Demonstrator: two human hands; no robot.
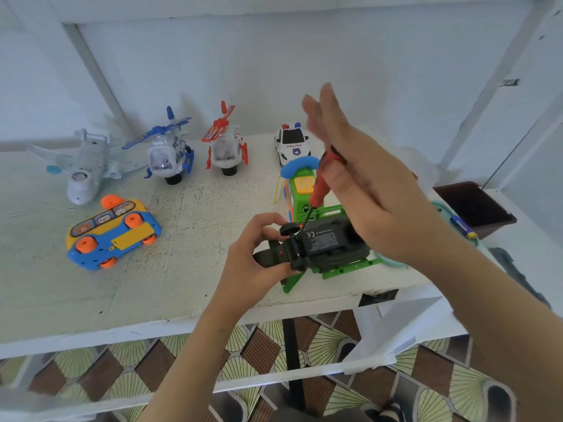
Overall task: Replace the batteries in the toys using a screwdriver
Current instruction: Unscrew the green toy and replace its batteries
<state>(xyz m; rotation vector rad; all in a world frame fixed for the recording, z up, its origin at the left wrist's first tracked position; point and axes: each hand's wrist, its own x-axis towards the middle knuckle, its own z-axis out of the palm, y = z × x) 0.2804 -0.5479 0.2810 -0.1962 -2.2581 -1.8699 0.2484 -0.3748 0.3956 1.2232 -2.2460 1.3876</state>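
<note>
The left hand grips the dark green toy by its narrow end, fingers curled round it, holding it underside up at the near edge of the white table. The right hand is raised above and to the right of the toy, its fingers straight and blurred, while the thumb pins the red handle of the screwdriver against them. The thin dark shaft slants down and leftward from that hand to the toy's underside, beside a small black wheel; whether the tip sits in a screw cannot be told. Bright green plastic parts lie under the toy, below the right wrist. Just behind the screwdriver handle stands a green toy phone with a blue handset, partly hidden by the right hand, and beyond it a police car. Far to the left of the left hand a yellow and blue bus lies tipped with its orange wheels showing; beyond it stand a white aeroplane, a blue helicopter and a red helicopter in a row. To the right of the right forearm a blue battery lies near a dark brown bin
</note>
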